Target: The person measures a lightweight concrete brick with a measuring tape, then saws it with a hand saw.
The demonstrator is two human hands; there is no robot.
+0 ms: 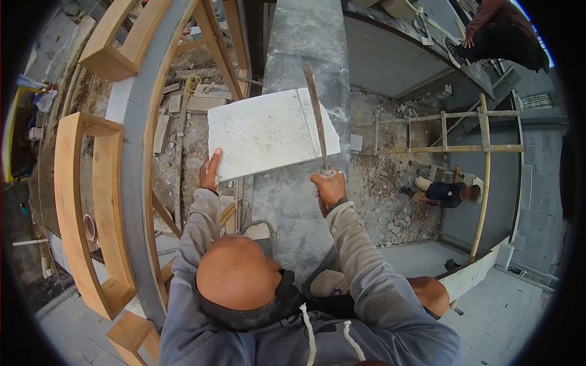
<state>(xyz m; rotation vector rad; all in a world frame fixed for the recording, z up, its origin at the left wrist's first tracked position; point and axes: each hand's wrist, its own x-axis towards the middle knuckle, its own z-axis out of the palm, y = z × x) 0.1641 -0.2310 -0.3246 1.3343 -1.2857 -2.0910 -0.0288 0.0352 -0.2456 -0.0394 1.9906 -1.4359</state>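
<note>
A white lightweight concrete block (259,131) lies in front of me across the grey concrete ledge, its left part jutting past the ledge's edge. A straight line runs across its top near the right end, and the right edge is rough. My left hand (209,171) grips the near left corner, thumb on top and fingers down the side. My right hand (330,188) is closed around the handle of a machete-like tool (315,113). Its long, narrow, brownish blade points away from me and overlaps the block's right end, close to the line.
The grey concrete ledge (308,210) runs beneath me, with drops to both sides. Wooden frames (91,207) stand at left. Below right are rubble (390,213), a bamboo ladder (427,148) and a person (448,194). Another person (503,33) is at upper right.
</note>
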